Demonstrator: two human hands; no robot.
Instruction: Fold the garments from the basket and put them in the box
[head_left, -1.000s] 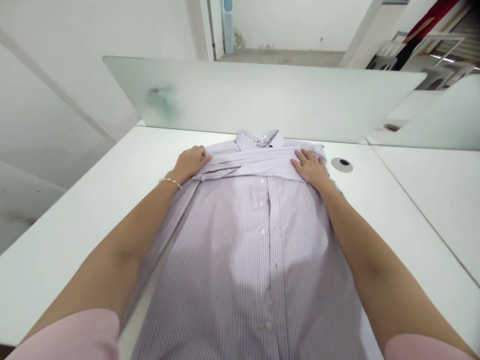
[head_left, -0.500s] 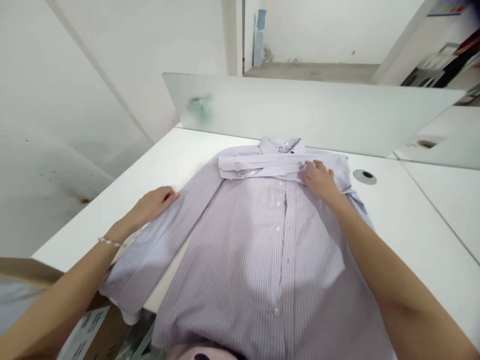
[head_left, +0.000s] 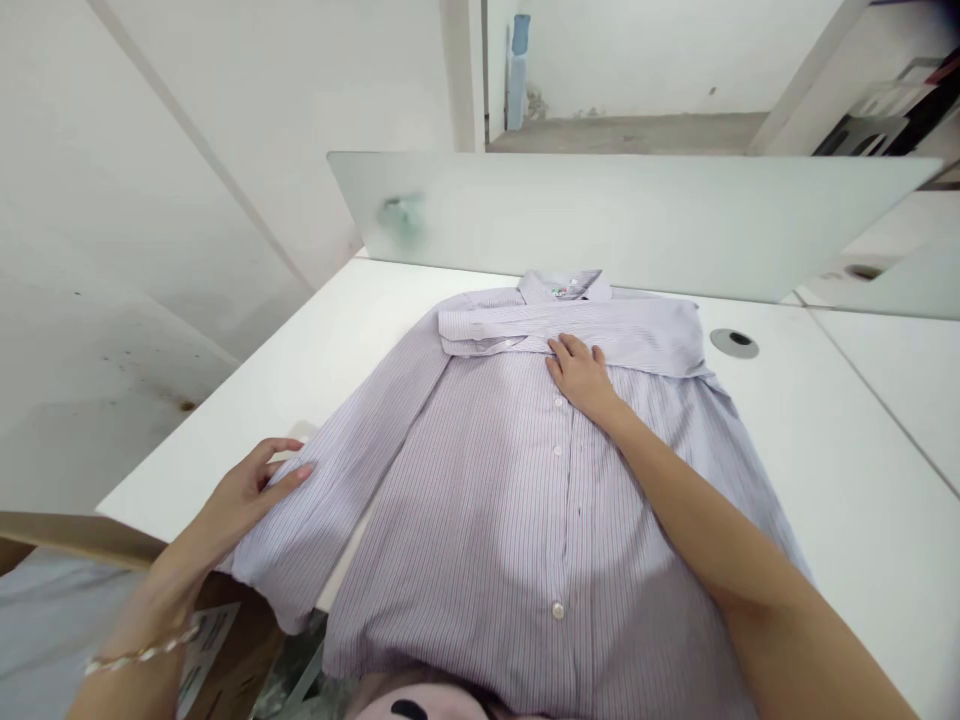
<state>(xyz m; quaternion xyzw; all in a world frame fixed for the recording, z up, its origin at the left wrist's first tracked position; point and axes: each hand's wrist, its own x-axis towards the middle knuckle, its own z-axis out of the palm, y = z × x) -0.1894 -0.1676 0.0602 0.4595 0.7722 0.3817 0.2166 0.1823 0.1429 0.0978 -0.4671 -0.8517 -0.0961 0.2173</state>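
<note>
The striped shirt lies front up on the white table, its collar near the frosted panel; my right hand rests palm down, fingers slightly spread and gripping nothing, at the lower edge of the sleeve folded across the chest; my left hand curves at the outstretched sleeve's outer edge, thumb and forefinger parted; whether its other fingers pinch cloth, I cannot tell.

From above the near edge of the counter, the head camera is facing forward and down, viewing the shirt and hands closely and looking over the divider toward the far wall.
</note>
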